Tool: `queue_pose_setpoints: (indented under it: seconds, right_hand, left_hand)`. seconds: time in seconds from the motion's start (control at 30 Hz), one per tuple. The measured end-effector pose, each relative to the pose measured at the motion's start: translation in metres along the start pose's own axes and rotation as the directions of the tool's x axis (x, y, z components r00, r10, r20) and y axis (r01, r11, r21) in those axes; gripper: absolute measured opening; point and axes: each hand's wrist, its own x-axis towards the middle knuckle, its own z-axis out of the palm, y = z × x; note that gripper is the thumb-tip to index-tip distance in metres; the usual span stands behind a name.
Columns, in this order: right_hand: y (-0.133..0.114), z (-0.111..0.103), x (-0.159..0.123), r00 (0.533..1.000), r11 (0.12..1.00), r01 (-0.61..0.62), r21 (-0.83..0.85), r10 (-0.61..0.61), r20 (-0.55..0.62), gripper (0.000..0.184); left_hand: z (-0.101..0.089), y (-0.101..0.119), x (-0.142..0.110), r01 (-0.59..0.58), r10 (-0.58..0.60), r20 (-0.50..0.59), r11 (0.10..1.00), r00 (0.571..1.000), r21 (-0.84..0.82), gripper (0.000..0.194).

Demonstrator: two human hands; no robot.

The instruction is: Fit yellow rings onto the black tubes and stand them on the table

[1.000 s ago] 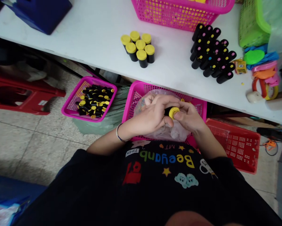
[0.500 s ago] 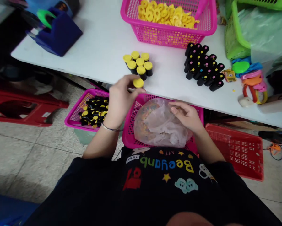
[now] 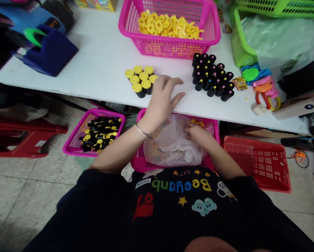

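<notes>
My left hand hovers over the front edge of the white table, fingers spread and empty, just right of a cluster of black tubes with yellow caps. My right hand is lower down, its fingers curled into a clear plastic bag of small coloured bits. The bag lies in a pink basket on my lap. What those fingers pinch is hidden by the bag. A group of open black tubes with coloured insides stands further right on the table.
A pink basket of yellow rings sits at the back of the table, with a blue tape dispenser left and a green basket right. On the floor are a pink basket of capped tubes, a red basket and a red stool.
My left hand carried a yellow-capped tube up from my lap to the cluster on the table and now is empty and spread. My right hand dropped into the bag.
</notes>
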Motion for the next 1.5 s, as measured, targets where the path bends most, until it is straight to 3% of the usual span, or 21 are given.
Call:
queue_pose_setpoints:
  seconds: [0.1, 0.2, 0.3, 0.43, 0.6, 0.77, 0.9, 1.0, 1.07, 1.17, 1.23, 1.3, 1.37, 1.5]
  right_hand:
    - [-0.003, -0.001, 0.003, 1.000, 1.000, -0.002, -0.010, 0.002, 0.002, 0.041]
    - [-0.006, -0.010, -0.003, 0.998, 0.998, -0.056, -0.028, 0.055, -0.027, 0.042]
    - [-0.007, -0.020, -0.012, 0.986, 0.987, -0.155, -0.039, 0.152, -0.064, 0.041]
    - [-0.007, -0.026, -0.017, 0.963, 0.966, -0.257, -0.036, 0.253, -0.089, 0.047]
    - [-0.004, -0.027, -0.010, 0.953, 0.953, -0.302, -0.012, 0.302, 0.009, 0.044]
    - [-0.005, -0.030, -0.010, 0.952, 0.952, -0.305, -0.003, 0.305, 0.002, 0.043]
    - [-0.008, -0.030, -0.015, 0.954, 0.956, -0.294, -0.003, 0.293, -0.058, 0.043]
    - [-0.010, -0.024, -0.020, 0.951, 0.982, -0.151, 0.111, 0.175, -0.255, 0.042]
    - [-0.012, -0.018, -0.022, 0.869, 0.972, 0.048, 0.232, 0.074, -0.489, 0.037]
    - [-0.013, -0.013, -0.026, 0.615, 0.913, 0.297, 0.279, 0.040, -0.787, 0.027]
    - [-0.014, -0.013, -0.028, 0.430, 0.899, 0.377, 0.221, 0.041, -0.902, 0.024]
    - [-0.016, -0.016, -0.030, 0.291, 0.894, 0.434, 0.113, -0.020, -0.957, 0.026]
    - [-0.019, -0.019, -0.033, 0.220, 0.860, 0.511, 0.016, -0.112, -0.969, 0.030]
    - [-0.024, -0.018, -0.038, 0.175, 0.750, 0.661, -0.021, -0.181, -0.968, 0.042]
  left_hand:
    - [0.051, 0.007, 0.026, -0.013, 0.020, 0.088, 0.996, 0.996, -0.088, 0.044]
    - [0.084, 0.004, 0.047, 0.029, -0.017, 0.102, 0.993, 0.995, -0.114, 0.047]
    - [0.094, -0.001, 0.057, 0.054, -0.044, 0.080, 0.990, 0.996, -0.132, 0.044]
    - [0.095, -0.007, 0.061, 0.051, -0.041, 0.071, 0.990, 0.997, -0.134, 0.036]
    - [0.074, -0.003, 0.049, -0.040, 0.046, 0.052, 0.993, 0.998, -0.114, 0.024]
    - [0.020, 0.011, 0.011, -0.020, 0.043, 0.209, 0.994, 0.977, -0.109, 0.019]
    - [-0.013, 0.014, -0.017, 0.108, -0.068, 0.264, 0.984, 0.962, -0.139, 0.045]
    - [-0.020, 0.012, -0.026, 0.184, -0.135, 0.280, 0.971, 0.950, -0.155, 0.043]
    - [-0.019, 0.012, -0.028, 0.217, -0.164, 0.279, 0.960, 0.946, -0.174, 0.042]
    - [-0.018, 0.018, -0.033, 0.231, -0.158, 0.288, 0.942, 0.945, -0.244, 0.040]
    - [-0.021, 0.027, -0.040, 0.226, -0.118, 0.298, 0.906, 0.947, -0.359, 0.032]
    - [-0.026, 0.039, -0.050, 0.237, -0.094, 0.304, 0.848, 0.948, -0.475, 0.028]
    - [-0.030, 0.049, -0.060, 0.260, -0.099, 0.314, 0.810, 0.944, -0.525, 0.031]
    - [-0.035, 0.057, -0.075, 0.221, -0.034, 0.318, 0.788, 0.947, -0.575, 0.050]
